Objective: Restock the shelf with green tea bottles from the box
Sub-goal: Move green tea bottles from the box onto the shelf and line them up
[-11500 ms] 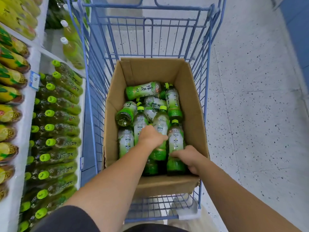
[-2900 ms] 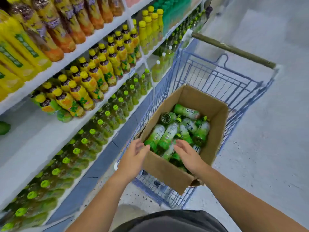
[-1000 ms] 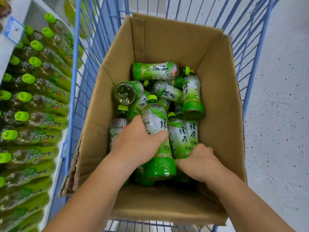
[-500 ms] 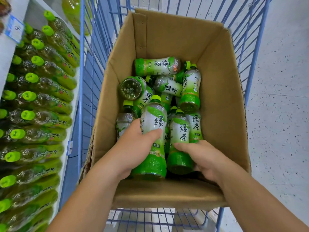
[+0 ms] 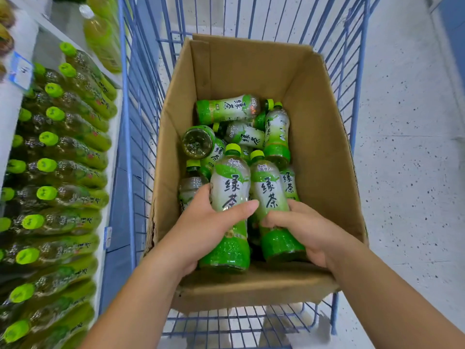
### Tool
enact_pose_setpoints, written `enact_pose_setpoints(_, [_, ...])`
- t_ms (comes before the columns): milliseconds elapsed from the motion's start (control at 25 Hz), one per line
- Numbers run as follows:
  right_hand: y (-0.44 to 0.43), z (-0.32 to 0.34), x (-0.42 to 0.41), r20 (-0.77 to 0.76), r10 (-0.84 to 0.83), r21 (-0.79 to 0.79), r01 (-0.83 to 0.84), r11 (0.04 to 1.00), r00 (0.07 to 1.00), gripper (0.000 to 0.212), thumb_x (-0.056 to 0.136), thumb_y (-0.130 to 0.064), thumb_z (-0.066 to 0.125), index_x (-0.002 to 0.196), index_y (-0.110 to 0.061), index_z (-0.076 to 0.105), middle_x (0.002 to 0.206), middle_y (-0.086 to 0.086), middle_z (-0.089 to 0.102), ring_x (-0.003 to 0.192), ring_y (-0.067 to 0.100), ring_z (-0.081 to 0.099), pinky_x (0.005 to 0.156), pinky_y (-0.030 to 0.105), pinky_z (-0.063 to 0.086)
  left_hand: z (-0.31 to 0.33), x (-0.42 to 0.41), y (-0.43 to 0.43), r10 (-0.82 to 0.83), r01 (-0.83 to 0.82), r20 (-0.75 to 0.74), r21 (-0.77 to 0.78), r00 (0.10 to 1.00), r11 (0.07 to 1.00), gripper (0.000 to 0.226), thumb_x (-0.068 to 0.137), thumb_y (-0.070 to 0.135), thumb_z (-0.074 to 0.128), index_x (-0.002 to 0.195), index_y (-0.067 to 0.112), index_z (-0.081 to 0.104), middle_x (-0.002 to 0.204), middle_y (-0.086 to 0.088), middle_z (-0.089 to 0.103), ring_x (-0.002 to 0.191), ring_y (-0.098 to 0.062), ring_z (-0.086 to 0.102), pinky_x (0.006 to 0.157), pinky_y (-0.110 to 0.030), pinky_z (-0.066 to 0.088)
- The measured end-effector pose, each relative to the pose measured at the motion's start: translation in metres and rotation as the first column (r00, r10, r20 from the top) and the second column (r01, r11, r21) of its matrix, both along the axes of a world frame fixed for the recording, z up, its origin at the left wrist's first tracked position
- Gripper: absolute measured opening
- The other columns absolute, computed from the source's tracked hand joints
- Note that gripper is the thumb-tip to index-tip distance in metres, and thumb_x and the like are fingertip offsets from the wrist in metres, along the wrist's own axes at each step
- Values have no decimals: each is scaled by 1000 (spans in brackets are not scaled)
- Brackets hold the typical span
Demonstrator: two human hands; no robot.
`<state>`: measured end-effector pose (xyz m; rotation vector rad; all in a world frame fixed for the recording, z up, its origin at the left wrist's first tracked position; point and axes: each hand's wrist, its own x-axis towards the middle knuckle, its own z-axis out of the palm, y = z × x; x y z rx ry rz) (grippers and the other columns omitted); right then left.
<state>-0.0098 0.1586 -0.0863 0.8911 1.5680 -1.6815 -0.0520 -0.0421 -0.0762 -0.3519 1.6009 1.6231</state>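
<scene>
An open cardboard box (image 5: 324,137) sits in a blue wire cart and holds several green tea bottles with lime caps, most lying loose at the far end. My left hand (image 5: 206,227) is wrapped around one green tea bottle (image 5: 231,187), lifted cap-first above the pile. My right hand (image 5: 304,230) grips a second green tea bottle (image 5: 269,187) right beside it. The two bottles are side by side near the box's front wall. The shelf (image 5: 110,222) at the left is lined with rows of the same green-capped bottles (image 5: 63,167).
The blue wire cart (image 5: 130,137) stands between the box and the shelf, its side grid close to the shelf edge. A higher shelf at top left carries yellow-green bottles (image 5: 100,34) and a price tag (image 5: 21,71). Speckled white floor (image 5: 407,172) lies to the right.
Both hands closed on bottles a second ago and have raised them out of the pile toward me; the bottles now sit higher and nearer the camera. The view has barely shifted.
</scene>
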Motion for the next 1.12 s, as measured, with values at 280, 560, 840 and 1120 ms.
enact_pose_setpoints(280, [-8,30,9,-276,-50,148,93,985,960,48,67,-54,80,112,-38,69,105,-6,78,98,17,75,89,51,60,30,15,-10,182,-197,-244,-40,952,980,61,60,41,83,118,38,61,104,9,77,92,-14,76,70,-37,63])
enact_pose_setpoints(560, [-18,74,-4,-446,240,123,-206,971,862,46,69,-60,79,110,-42,70,109,-7,77,99,18,75,89,52,59,63,56,-29,383,-466,-466,-75,798,881,62,64,38,81,121,39,58,105,15,75,94,-7,74,67,-22,59])
enact_pose_setpoints(840, [-91,102,-4,-532,453,123,-464,877,716,51,64,-56,86,109,-37,71,101,-4,79,89,20,77,78,50,63,81,107,-80,679,-790,-535,34,503,612,54,65,34,82,112,48,60,101,10,76,88,-12,75,63,-24,59])
enact_pose_setpoints(1120, [-234,92,20,-589,669,266,-673,690,454,46,57,-65,78,99,-54,65,90,-17,76,77,5,74,65,35,59,60,205,-193,729,-926,-586,-110,355,362,68,60,32,86,121,41,58,104,16,75,90,-4,74,68,-26,62])
